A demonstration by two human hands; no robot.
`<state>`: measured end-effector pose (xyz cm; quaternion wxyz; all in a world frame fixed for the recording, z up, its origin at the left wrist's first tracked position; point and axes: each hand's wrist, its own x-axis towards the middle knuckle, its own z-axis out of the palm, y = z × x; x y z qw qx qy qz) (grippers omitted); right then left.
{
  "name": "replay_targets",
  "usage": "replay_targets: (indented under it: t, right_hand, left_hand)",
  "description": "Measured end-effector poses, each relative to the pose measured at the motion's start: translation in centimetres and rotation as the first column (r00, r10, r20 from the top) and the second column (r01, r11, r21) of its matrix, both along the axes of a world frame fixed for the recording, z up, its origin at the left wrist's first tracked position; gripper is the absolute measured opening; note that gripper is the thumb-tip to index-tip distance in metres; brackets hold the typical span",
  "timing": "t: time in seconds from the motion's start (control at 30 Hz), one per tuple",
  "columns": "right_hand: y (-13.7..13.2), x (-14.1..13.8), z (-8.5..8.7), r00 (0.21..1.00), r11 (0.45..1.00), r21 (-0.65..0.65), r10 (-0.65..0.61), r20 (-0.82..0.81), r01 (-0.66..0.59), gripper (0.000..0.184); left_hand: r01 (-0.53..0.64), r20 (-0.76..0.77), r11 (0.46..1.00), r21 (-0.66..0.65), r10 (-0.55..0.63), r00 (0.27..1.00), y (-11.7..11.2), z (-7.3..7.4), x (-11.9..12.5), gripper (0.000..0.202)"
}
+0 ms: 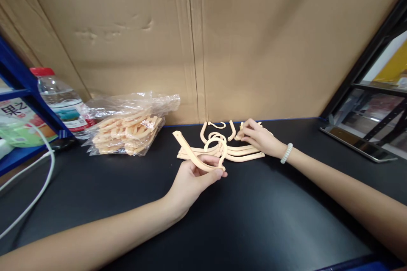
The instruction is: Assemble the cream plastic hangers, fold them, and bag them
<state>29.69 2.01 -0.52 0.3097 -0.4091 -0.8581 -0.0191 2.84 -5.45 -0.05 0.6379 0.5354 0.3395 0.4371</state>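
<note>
My left hand [199, 178] is closed on a beige plastic folding hanger piece [187, 148], a curved arm with a hook [224, 148] joined at its lower end. The arm points up and to the left. My right hand [259, 137] reaches to the back of the table, fingertips pinched together over small beige parts [238, 137]; what they grip is mostly hidden. Between the hands, assembled folding hangers [244, 154] lie in a stack. Behind them are a loose hook [219, 125] and short curved arms, one [203, 132] left and another [232, 130] right.
A clear plastic bag [127, 131] full of beige hanger parts lies at the back left. Beside it stand a red-capped water bottle [65, 101] and a blue shelf [19, 67] with a white cable [47, 178]. A phone-like slab [356, 143] lies far right. Cardboard [254, 42] walls the back.
</note>
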Motion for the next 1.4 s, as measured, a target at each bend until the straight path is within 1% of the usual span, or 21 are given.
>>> replay_targets:
  t: [0.1,0.17,0.23,0.27,0.37,0.43,0.53,0.6,0.7,0.8,0.87,0.93,0.97,1.0,1.07,1.13,1.17,1.33,1.4]
  right_hand:
    - [-0.9,-0.5,0.7,0.989,0.994,0.08,-0.064,-0.137,0.075,0.021]
    - [-1.9,-1.0,1.4,0.954,0.988,0.09,-0.097,-0.283,0.127,0.02]
    - [-3.2,-1.6,2.0,0.888,0.992,0.002,-0.112,-0.446,0.126,0.019]
    - [-3.8,-2.0,2.2,0.847,0.993,-0.065,-0.115,-0.519,0.095,0.02]
    - [-5.5,-3.5,2.5,0.72,0.971,-0.228,-0.113,-0.685,-0.065,0.024]
    - [-6.3,-4.4,2.5,0.635,0.934,-0.303,-0.118,-0.763,-0.19,0.025]
    - [-7.1,-5.4,2.3,0.503,0.833,-0.374,-0.136,-0.853,-0.408,0.024]
    - [-7.4,-5.8,2.1,0.435,0.77,-0.385,-0.156,-0.887,-0.508,0.02]
    - [-7.8,-6.3,1.5,0.406,0.7,-0.434,-0.221,-0.887,-0.567,0.017]
    - [-8.1,-6.7,1.0,0.37,0.637,-0.47,-0.295,-0.881,-0.611,0.02]
    - [-8.3,-6.9,0.8,0.324,0.609,-0.465,-0.335,-0.885,-0.643,0.028]
    - [-8.4,-7.1,0.7,0.287,0.582,-0.462,-0.372,-0.883,-0.669,0.044]
    - [-8.5,-7.2,0.7,0.28,0.567,-0.464,-0.384,-0.88,-0.68,0.048]
    - [-8.5,-7.3,0.7,0.283,0.553,-0.47,-0.391,-0.876,-0.689,0.048]
    - [-8.5,-7.5,0.6,0.305,0.541,-0.482,-0.387,-0.87,-0.689,0.035]
    - [-8.4,-7.6,0.6,0.331,0.555,-0.491,-0.369,-0.869,-0.671,0.019]
    - [-8.4,-7.6,0.5,0.343,0.565,-0.495,-0.359,-0.868,-0.66,0.016]
    - [-8.2,-7.6,0.2,0.417,0.618,-0.51,-0.304,-0.857,-0.598,0.019]
    - [-8.2,-7.5,0.0,0.44,0.628,-0.503,-0.271,-0.856,-0.593,0.02]
  left_hand:
    - [0.004,0.01,1.0,0.003,-0.004,1.0,0.0,0.0,0.0,0.021]
    - [0.002,0.013,1.0,0.001,-0.002,1.0,0.0,-0.1,0.0,0.021]
    - [0.007,0.025,1.0,-0.009,-0.007,1.0,0.0,-0.1,-0.1,0.021]
    - [0.014,0.034,1.0,-0.014,-0.013,0.999,0.1,-0.1,-0.1,0.021]
    - [0.036,0.06,0.999,-0.026,-0.034,0.998,0.1,-0.2,-0.1,0.019]
    - [0.042,0.066,0.999,-0.031,-0.04,0.997,0.2,-0.1,-0.1,0.019]
    - [0.046,0.065,0.999,-0.029,-0.044,0.997,0.3,-0.1,-0.1,0.019]
    - [0.049,0.067,0.998,-0.028,-0.047,0.997,0.2,0.0,-0.1,0.018]
    - [0.06,0.074,0.998,-0.028,-0.058,0.996,0.2,0.0,-0.2,0.017]
    - [0.074,0.077,0.997,-0.023,-0.072,0.994,0.2,-0.1,-0.2,0.017]
    - [0.078,0.076,0.997,-0.015,-0.077,0.994,0.3,-0.2,-0.2,0.016]
    - [0.083,0.075,0.997,-0.01,-0.082,0.994,0.3,-0.2,-0.2,0.016]
    - [0.084,0.075,0.996,-0.009,-0.083,0.994,0.3,-0.2,-0.2,0.016]
    - [0.085,0.074,0.996,-0.008,-0.085,0.994,0.4,-0.2,-0.3,0.016]
    - [0.092,0.065,0.996,-0.004,-0.091,0.994,0.4,-0.2,-0.3,0.016]
    - [0.104,0.051,0.995,0.004,-0.105,0.993,0.5,-0.2,-0.3,0.014]
    - [0.112,0.047,0.994,0.01,-0.113,0.993,0.6,-0.3,-0.3,0.013]
    - [0.148,0.048,0.988,0.052,-0.151,0.987,0.8,-0.3,-0.2,0.01]
    - [0.169,0.044,0.984,0.062,-0.172,0.984,0.8,-0.1,-0.2,0.01]
